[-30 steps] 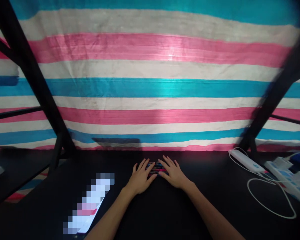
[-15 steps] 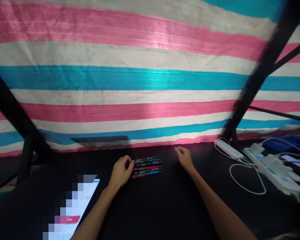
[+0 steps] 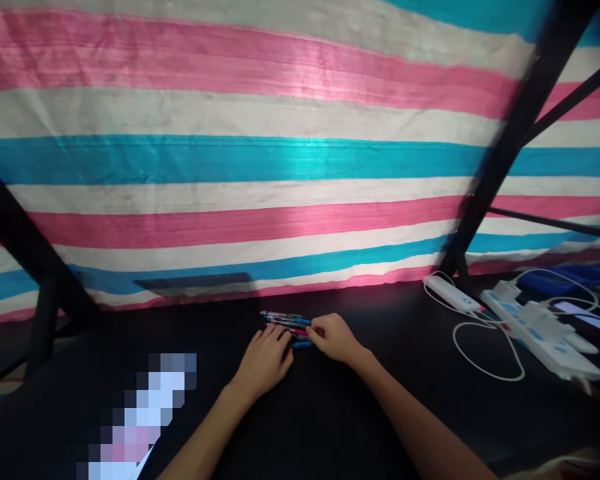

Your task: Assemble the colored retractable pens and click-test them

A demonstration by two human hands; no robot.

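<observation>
Several pens lie side by side on the black table (image 3: 300, 427), including a dark pen (image 3: 283, 315) at the back, a red pen (image 3: 298, 331) and a blue pen (image 3: 302, 345) at the front. My left hand (image 3: 266, 359) rests over their left part, fingers stretched out and laid on them, hiding the near pens' left ends. At the right ends, the curled fingers of my right hand (image 3: 335, 339) close against the pens. Its fingertips cover some of the pen ends.
At the left lies a lit phone (image 3: 147, 407), partly pixelated. To the right are a white power strip (image 3: 543, 340) with plugs, a white device (image 3: 450, 294), looped cables (image 3: 485, 378) and another lit phone (image 3: 587, 317). Black posts (image 3: 497, 157) and a striped sheet (image 3: 260, 160) stand behind.
My right hand has moved left from bare table to the pens' right ends. My left hand has shifted right and now lies over the pens. The view has turned slightly.
</observation>
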